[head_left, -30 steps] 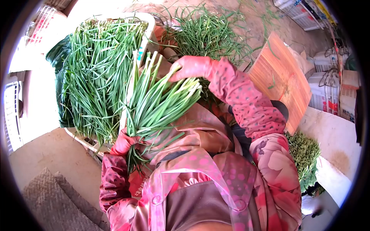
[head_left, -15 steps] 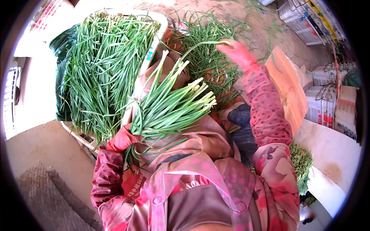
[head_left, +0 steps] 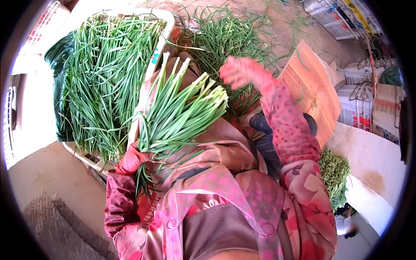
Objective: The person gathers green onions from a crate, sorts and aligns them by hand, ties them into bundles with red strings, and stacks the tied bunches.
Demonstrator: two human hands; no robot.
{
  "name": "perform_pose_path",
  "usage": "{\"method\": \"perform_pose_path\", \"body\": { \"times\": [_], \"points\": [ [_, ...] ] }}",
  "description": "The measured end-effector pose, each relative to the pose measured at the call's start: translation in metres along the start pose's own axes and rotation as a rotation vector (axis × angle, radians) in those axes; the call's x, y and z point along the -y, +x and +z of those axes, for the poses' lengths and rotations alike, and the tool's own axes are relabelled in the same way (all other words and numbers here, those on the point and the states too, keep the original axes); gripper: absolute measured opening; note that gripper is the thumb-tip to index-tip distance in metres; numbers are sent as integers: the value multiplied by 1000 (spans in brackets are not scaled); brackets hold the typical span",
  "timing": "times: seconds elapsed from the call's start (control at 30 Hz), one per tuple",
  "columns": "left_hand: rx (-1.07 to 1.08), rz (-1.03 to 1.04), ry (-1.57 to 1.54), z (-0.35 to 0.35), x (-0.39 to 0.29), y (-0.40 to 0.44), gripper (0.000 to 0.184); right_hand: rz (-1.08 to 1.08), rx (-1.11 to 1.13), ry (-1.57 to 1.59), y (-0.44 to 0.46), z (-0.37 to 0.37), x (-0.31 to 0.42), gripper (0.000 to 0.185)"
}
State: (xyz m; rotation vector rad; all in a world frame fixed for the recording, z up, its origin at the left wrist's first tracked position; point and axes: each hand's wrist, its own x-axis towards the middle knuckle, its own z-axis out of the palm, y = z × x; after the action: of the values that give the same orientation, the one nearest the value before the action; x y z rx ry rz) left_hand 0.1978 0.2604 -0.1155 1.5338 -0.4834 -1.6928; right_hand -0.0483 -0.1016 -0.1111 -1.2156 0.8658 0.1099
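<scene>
My left hand [head_left: 132,158], in a red glove, is closed round the leafy end of a bunch of garlic chives [head_left: 182,110]. The pale cut stems of that bunch fan out up and to the right over my lap. Beyond the stem ends, my right hand [head_left: 237,73] is raised in a matching glove, apart from the bunch. Its fingers look spread and somewhat blurred, and no stalk shows in them. Under and behind it lies a loose heap of green leaves [head_left: 216,39] on the floor.
A white crate [head_left: 167,26] piled with garlic chives [head_left: 112,78] stands at the left. An orange wood-grained board [head_left: 310,89] leans to the right of my knee. More chives [head_left: 334,175] lie at lower right. Stacked white baskets [head_left: 355,106] line the right side; a woven mat [head_left: 56,229] lies lower left.
My right hand has moved left and slightly down, nearer the bunch. The long stalk it held is no longer visible in it. The left hand keeps its hold; the whole view has shifted slightly.
</scene>
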Motion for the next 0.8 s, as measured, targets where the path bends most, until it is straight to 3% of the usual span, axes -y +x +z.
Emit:
{"method": "perform_pose_path", "body": {
  "times": [0.07,0.13,0.17,0.2,0.27,0.33,0.43,0.53,0.6,0.67,0.73,0.8],
  "points": [
    [-83,8,-69,22,-31,-6,28,7,99,-84,-34,35,16,47],
    [-125,-21,-71,22,-47,-10,29,-274,115,83,-30,53,1,38],
    [-134,73,-171,10,-32,-7,30,-261,178,292,-28,56,-3,30],
    [-195,84,-184,11,-28,-8,29,-345,88,267,-19,67,-10,25],
    [-236,36,-140,2,-13,-4,26,-322,220,386,24,62,-63,23],
    [-274,59,-72,-4,3,0,19,-240,121,125,-21,65,-34,16],
    [-222,15,-138,-6,12,1,15,-185,84,232,-25,45,-46,18],
    [-294,18,-103,1,8,3,15,-168,-157,387,3,-1,-76,21],
    [-278,4,-77,-8,11,5,16,-81,-312,304,12,-21,-70,22],
    [-256,-30,-50,-13,13,4,17,-64,-242,222,20,-25,-52,25],
    [-251,-49,-127,-12,8,6,24,-120,14,74,41,-3,-26,31],
    [-221,-81,-147,-12,0,7,30,-227,98,10,58,25,-8,42]
  ]
}}
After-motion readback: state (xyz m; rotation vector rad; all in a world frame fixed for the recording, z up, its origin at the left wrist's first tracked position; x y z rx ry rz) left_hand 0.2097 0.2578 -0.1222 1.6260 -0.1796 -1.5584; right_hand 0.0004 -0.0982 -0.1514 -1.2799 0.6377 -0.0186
